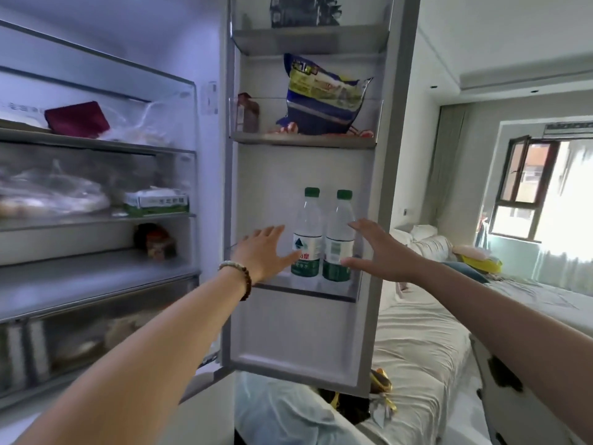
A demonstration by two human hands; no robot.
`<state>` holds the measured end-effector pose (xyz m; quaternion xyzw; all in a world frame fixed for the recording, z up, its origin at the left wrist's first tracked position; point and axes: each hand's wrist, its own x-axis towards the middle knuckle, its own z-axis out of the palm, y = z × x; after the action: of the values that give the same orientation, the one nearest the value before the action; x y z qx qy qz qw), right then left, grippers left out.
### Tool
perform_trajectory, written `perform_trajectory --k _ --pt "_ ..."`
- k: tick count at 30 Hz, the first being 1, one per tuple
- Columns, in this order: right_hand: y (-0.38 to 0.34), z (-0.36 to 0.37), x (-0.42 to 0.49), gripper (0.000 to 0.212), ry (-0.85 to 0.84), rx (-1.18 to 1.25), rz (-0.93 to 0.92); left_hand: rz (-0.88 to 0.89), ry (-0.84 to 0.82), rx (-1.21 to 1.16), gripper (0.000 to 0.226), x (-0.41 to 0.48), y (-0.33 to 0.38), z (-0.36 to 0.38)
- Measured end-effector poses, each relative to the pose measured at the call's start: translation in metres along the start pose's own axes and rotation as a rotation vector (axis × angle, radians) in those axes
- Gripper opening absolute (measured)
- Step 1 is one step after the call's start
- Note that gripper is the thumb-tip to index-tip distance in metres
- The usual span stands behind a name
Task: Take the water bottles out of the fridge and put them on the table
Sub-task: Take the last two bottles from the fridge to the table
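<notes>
Two bare hands reach toward a pair of water bottles standing in the lowest bin [305, 289] of an open fridge door [308, 342]. The left bottle [307, 234] and the right bottle [339, 237], both clear plastic with green caps and green-and-white labels, stand upright and side by side, touching or nearly so. The left hand [261, 252], a beaded bracelet [239, 276] at its wrist, is spread with fingers extended, its thumb lying across the lower label of the left bottle; whether it touches the bottle cannot be told. The right hand [377, 248] is likewise spread wide just beside the right bottle, thumb reaching in front of its label and fingers above its shoulder, gripping nothing. On the door shelf above, a blue and yellow food bag [324, 97] leans beside a small dark bottle [247, 114]. The lit fridge interior to the left holds a dark red pouch [77, 119], plastic-wrapped food [54, 191] and a green-and-white carton [157, 202] on glass shelves. Beyond the door, a sofa [417, 332] draped in pale cloth stands by a bright window [529, 194].
</notes>
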<state>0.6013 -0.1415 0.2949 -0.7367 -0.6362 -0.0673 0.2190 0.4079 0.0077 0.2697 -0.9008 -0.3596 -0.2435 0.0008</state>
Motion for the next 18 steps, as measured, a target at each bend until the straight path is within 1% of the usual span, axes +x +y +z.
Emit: perform_trajectory --k 2,4,6,7,9,10,13,16,18 --pt "0.012 -0.004 0.023 0.08 0.08 0.106 -0.026 0.002 0.043 -0.076 0.08 0.024 0.012 0.005" --pt "0.019 -0.005 0.046 0.078 0.16 0.286 -0.007 -0.003 0.073 -0.198 0.08 0.047 0.019 0.009" --pt "0.025 0.0 0.065 0.078 0.2 0.456 0.024 -0.028 0.079 -0.4 0.081 0.066 0.025 0.013" --pt "0.026 0.003 0.074 0.075 0.208 0.5 0.027 -0.039 0.077 -0.531 0.08 0.074 0.027 0.014" --pt "0.027 0.011 0.088 0.065 0.239 0.559 0.015 -0.041 0.064 -0.772 0.071 0.087 0.029 0.015" --pt "0.026 0.013 0.093 0.059 0.262 0.581 0.016 -0.032 0.056 -0.827 0.065 0.093 0.03 0.016" --pt "0.026 0.023 0.108 0.047 0.345 0.666 0.088 0.004 0.075 -0.915 0.047 0.106 0.028 0.02" --pt "0.028 0.033 0.123 0.046 0.434 0.784 0.189 0.022 0.109 -1.039 0.032 0.124 0.023 0.028" --pt "0.025 0.037 0.128 0.041 0.509 0.831 0.216 0.025 0.117 -1.091 0.024 0.131 0.021 0.031"
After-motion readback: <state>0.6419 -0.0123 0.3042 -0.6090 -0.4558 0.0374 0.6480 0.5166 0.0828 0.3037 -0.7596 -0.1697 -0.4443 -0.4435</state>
